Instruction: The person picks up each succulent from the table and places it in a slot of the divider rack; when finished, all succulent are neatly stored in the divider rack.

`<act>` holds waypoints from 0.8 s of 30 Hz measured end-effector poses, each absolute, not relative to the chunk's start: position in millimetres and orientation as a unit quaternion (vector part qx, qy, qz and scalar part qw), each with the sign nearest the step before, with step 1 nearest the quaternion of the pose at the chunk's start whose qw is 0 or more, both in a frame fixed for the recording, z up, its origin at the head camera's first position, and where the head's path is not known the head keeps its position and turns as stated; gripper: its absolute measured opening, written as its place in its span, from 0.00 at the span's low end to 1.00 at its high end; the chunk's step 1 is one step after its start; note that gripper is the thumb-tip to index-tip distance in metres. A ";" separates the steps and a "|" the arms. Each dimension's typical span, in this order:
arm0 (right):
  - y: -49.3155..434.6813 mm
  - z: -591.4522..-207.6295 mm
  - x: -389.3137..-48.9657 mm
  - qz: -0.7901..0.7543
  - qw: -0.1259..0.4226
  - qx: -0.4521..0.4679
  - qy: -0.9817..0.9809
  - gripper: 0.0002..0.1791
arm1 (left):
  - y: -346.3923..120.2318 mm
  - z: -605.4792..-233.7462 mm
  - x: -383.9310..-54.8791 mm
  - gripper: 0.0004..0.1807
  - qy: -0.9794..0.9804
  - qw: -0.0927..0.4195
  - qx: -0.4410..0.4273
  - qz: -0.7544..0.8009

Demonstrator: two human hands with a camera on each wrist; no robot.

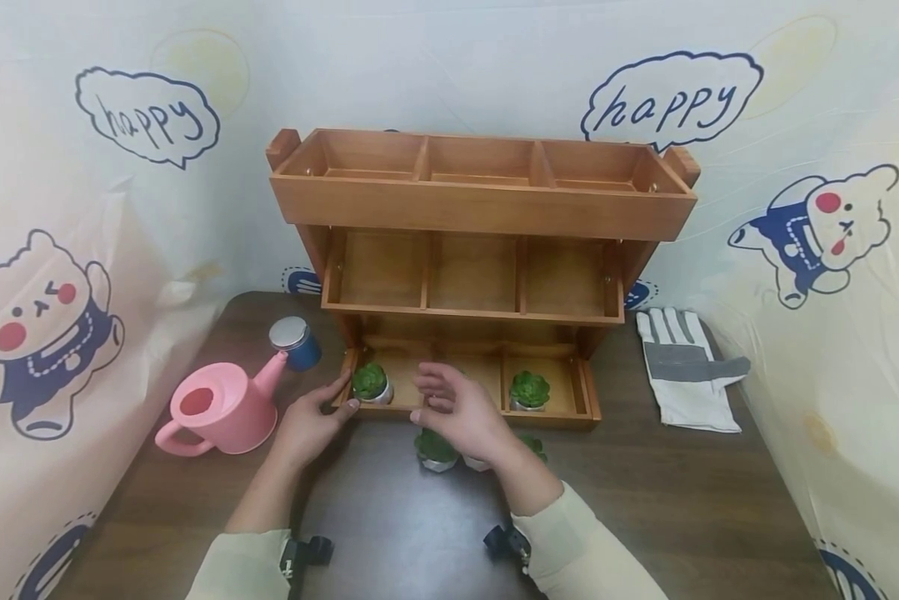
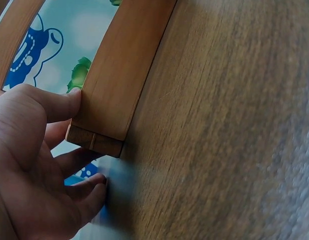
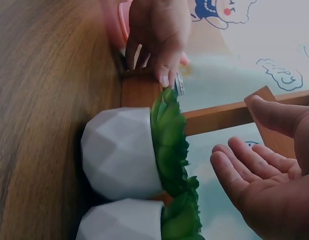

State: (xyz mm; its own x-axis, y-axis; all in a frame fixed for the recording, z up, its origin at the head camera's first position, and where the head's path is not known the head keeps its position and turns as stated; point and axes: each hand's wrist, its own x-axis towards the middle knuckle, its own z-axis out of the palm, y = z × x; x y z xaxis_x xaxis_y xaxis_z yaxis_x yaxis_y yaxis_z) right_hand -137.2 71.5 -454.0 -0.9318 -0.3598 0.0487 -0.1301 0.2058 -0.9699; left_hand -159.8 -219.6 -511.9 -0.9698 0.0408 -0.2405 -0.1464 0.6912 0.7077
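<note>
A three-tier wooden planter shelf (image 1: 482,208) stands on the table. My left hand (image 1: 307,429) grips the front left corner of its bottom tier, the thumb on the front board (image 2: 119,75) and the other fingers around the end. Just inside that corner sits a potted succulent (image 1: 371,382); another succulent (image 1: 529,390) occupies the bottom right compartment. My right hand (image 1: 464,412) hovers before the bottom middle compartment, palm turned left, fingers loosely bent and holding nothing. Below it, more succulents (image 1: 436,450) in white faceted pots (image 3: 119,152) stand on the table, partly hidden by the wrist.
To the left are a pink watering can (image 1: 224,408) and a blue can with a silver lid (image 1: 295,342). A white and grey glove (image 1: 689,367) lies at the right. Printed fabric (image 1: 419,67) hangs behind and beside the table (image 1: 666,500).
</note>
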 end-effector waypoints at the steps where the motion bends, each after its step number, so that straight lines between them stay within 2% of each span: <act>1: 73.1 -454.3 -136.9 -0.613 0.094 -0.161 0.768 0.36 | -219.6 -511.9 -159.8 0.39 0.912 0.119 -0.029 0.392; 11: 90.6 -447.8 -130.0 -0.631 0.126 -0.159 0.749 0.35 | -218.6 -511.1 -160.1 0.39 0.909 0.126 -0.036 0.395; 24: 110.8 -449.6 -124.2 -0.614 0.112 -0.181 0.760 0.37 | -218.5 -510.3 -160.5 0.39 0.908 0.129 -0.037 0.397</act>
State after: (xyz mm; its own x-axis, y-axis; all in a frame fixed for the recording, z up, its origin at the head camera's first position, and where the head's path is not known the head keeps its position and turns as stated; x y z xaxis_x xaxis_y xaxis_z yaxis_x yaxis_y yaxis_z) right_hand -124.2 110.8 -449.6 -0.9089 -0.4136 0.0521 -0.1380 0.1806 -0.9738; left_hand -160.5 -218.5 -510.3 -0.9639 0.0355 -0.2639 -0.1696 0.6819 0.7115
